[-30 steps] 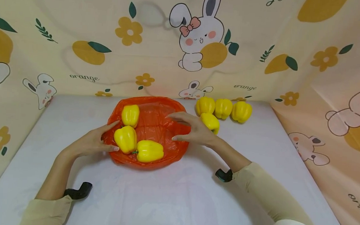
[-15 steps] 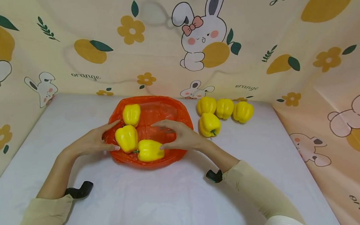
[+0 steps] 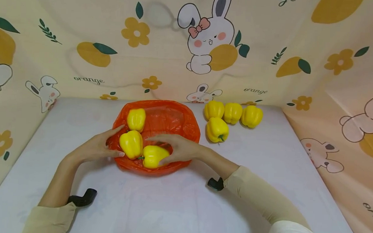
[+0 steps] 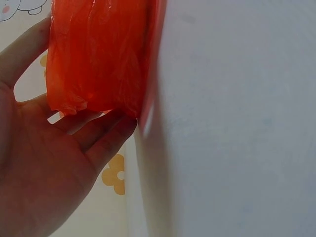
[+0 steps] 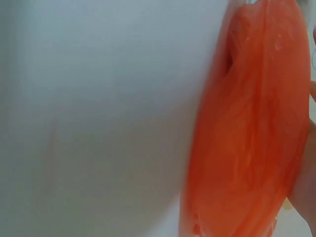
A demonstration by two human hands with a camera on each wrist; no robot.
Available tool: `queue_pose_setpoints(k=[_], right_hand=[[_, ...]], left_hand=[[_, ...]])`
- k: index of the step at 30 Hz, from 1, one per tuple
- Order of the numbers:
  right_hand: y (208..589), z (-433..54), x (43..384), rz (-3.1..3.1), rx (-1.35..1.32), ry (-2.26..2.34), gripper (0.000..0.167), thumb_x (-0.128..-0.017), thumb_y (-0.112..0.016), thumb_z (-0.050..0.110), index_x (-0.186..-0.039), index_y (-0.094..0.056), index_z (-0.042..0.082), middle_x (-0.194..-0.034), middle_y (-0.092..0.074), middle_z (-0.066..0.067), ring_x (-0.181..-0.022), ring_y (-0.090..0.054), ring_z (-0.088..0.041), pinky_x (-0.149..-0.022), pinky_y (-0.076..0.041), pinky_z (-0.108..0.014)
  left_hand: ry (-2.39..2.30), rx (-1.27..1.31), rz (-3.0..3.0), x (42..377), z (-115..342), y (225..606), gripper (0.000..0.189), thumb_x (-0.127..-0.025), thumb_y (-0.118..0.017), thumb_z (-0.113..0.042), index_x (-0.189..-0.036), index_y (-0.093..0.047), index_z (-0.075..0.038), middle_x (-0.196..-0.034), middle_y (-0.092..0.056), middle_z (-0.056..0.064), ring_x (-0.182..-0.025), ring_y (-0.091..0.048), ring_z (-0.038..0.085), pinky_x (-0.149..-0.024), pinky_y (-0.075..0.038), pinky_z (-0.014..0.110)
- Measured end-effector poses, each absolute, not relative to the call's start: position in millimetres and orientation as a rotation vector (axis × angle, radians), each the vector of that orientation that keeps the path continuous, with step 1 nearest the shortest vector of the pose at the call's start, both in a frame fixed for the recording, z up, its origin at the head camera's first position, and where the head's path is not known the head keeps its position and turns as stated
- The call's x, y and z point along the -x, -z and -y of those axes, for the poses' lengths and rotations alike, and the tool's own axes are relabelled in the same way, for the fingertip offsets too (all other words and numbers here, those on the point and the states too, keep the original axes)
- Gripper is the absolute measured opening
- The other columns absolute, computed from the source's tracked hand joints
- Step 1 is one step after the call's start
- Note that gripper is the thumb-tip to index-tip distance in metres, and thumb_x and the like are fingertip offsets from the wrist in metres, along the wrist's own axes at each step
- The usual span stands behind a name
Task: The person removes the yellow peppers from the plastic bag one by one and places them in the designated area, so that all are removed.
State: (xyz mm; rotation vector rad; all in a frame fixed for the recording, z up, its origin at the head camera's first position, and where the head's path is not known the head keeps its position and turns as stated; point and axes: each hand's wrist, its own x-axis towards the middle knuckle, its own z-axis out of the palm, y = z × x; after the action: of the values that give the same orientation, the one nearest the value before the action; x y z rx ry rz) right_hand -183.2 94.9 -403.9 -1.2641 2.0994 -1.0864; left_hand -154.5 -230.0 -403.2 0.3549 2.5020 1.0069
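Note:
In the head view, a red plastic bag [image 3: 186, 123] lies spread in a round, bowl-like shape. Inside it, a yellow bell pepper [image 3: 136, 120] stands at the back left, another bell pepper [image 3: 130, 144] at the left, and a third bell pepper [image 3: 152, 157] lies along the front. My left hand [image 3: 93, 145] holds the bag's left rim; the left wrist view has its fingers bent at the red plastic [image 4: 98, 54]. Reaching over the right rim, my right hand [image 3: 182, 149] has its thumb on the near side of the front pepper and its fingers over the far side, partly hiding it.
Outside the bag, a yellow bell pepper [image 3: 217, 129] lies before a row of others, one bell pepper [image 3: 251, 116] at its right end. The white tabletop [image 3: 170, 206] meets a printed cloth backdrop [image 3: 164, 60]. Dark wrist-worn pieces [image 3: 215, 183] sit at both sleeves.
My right hand has moved left and toward me, from the bag's right rim to the front bell pepper. My left hand stays at the left rim; the peppers have not visibly moved.

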Motion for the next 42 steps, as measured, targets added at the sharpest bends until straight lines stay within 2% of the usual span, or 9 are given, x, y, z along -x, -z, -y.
queue_pose_setpoints(k=[5, 11, 15, 17, 24, 28, 32, 37, 42], right_hand=[[408, -90, 181, -2.139, 1.246, 0.98, 0.074, -0.086, -0.079, 0.032, -0.15, -0.045, 0.021, -0.149, -0.048, 0.005, -0.135, -0.04, -0.009, -0.113, -0.035, -0.03], [409, -88, 180, -2.166, 1.208, 0.938, 0.074, -0.085, -0.08, 0.031, -0.15, -0.046, 0.023, -0.147, -0.048, 0.014, -0.132, -0.041, -0.004, -0.112, -0.036, -0.03], [409, -87, 180, -2.177, 1.199, 0.921, 0.073, -0.085, -0.08, 0.031, -0.149, -0.047, 0.023, -0.146, -0.049, 0.013, -0.131, -0.042, -0.005, -0.112, -0.036, -0.03], [409, -87, 180, -2.18, 1.197, 0.923, 0.072, -0.085, -0.08, 0.03, -0.149, -0.048, 0.023, -0.146, -0.05, 0.013, -0.13, -0.043, -0.005, -0.112, -0.037, -0.03], [409, -89, 181, -2.193, 1.197, 0.959, 0.07, -0.085, -0.081, 0.031, -0.147, -0.05, 0.023, -0.143, -0.052, 0.013, -0.127, -0.046, -0.006, -0.109, -0.039, -0.029], [405, -93, 182, -2.194, 1.2, 1.019, 0.071, -0.084, -0.081, 0.032, -0.147, -0.049, 0.021, -0.142, -0.052, 0.014, -0.127, -0.046, -0.006, -0.109, -0.039, -0.029], [400, -98, 183, -2.2, 1.185, 1.073, 0.071, -0.084, -0.081, 0.032, -0.147, -0.05, 0.02, -0.14, -0.053, 0.014, -0.125, -0.047, -0.008, -0.107, -0.042, -0.03], [391, -109, 184, -2.256, 1.116, 1.072, 0.072, -0.083, -0.081, 0.033, -0.147, -0.049, 0.022, -0.139, -0.054, 0.015, -0.121, -0.049, -0.009, -0.105, -0.044, -0.032], [382, -121, 186, -2.336, 1.053, 1.047, 0.073, -0.082, -0.081, 0.038, -0.147, -0.05, 0.024, -0.137, -0.055, 0.014, -0.121, -0.049, -0.01, -0.103, -0.046, -0.034]], left_hand=[[-1.009, -0.353, -2.5, 155, 231, 404, 0.104, -0.082, -0.077, -0.049, -0.16, -0.017, -0.017, -0.146, -0.039, 0.029, -0.066, -0.062, 0.02, -0.083, -0.051, 0.039], [-1.0, -0.351, -2.501, 156, 232, 405, 0.103, -0.082, -0.077, -0.05, -0.16, -0.019, -0.016, -0.145, -0.04, 0.027, -0.071, -0.06, 0.021, -0.08, -0.052, 0.038], [-1.001, -0.356, -2.505, 156, 231, 404, 0.103, -0.082, -0.077, -0.049, -0.16, -0.02, -0.015, -0.15, -0.036, 0.028, -0.096, -0.057, 0.03, -0.092, -0.052, 0.052], [-0.998, -0.361, -2.515, 156, 231, 404, 0.102, -0.082, -0.077, -0.05, -0.16, -0.021, -0.016, -0.154, -0.032, 0.028, -0.101, -0.054, 0.031, -0.097, -0.048, 0.055], [-1.009, -0.359, -2.519, 156, 232, 404, 0.102, -0.082, -0.078, -0.049, -0.16, -0.021, -0.016, -0.151, -0.035, 0.028, -0.089, -0.058, 0.025, -0.094, -0.05, 0.053], [-1.004, -0.355, -2.527, 156, 231, 405, 0.103, -0.081, -0.078, -0.05, -0.16, -0.021, -0.017, -0.154, -0.033, 0.028, -0.105, -0.054, 0.033, -0.101, -0.044, 0.061], [-0.995, -0.366, -2.539, 157, 231, 406, 0.103, -0.08, -0.078, -0.053, -0.16, -0.022, -0.017, -0.156, -0.029, 0.027, -0.128, -0.041, 0.042, -0.106, -0.033, 0.068], [-0.993, -0.367, -2.534, 158, 231, 406, 0.104, -0.08, -0.078, -0.053, -0.16, -0.022, -0.017, -0.157, -0.028, 0.027, -0.135, -0.035, 0.045, -0.107, -0.03, 0.069], [-1.001, -0.358, -2.528, 158, 231, 405, 0.104, -0.08, -0.078, -0.053, -0.16, -0.021, -0.018, -0.157, -0.028, 0.027, -0.134, -0.035, 0.045, -0.107, -0.03, 0.069]])
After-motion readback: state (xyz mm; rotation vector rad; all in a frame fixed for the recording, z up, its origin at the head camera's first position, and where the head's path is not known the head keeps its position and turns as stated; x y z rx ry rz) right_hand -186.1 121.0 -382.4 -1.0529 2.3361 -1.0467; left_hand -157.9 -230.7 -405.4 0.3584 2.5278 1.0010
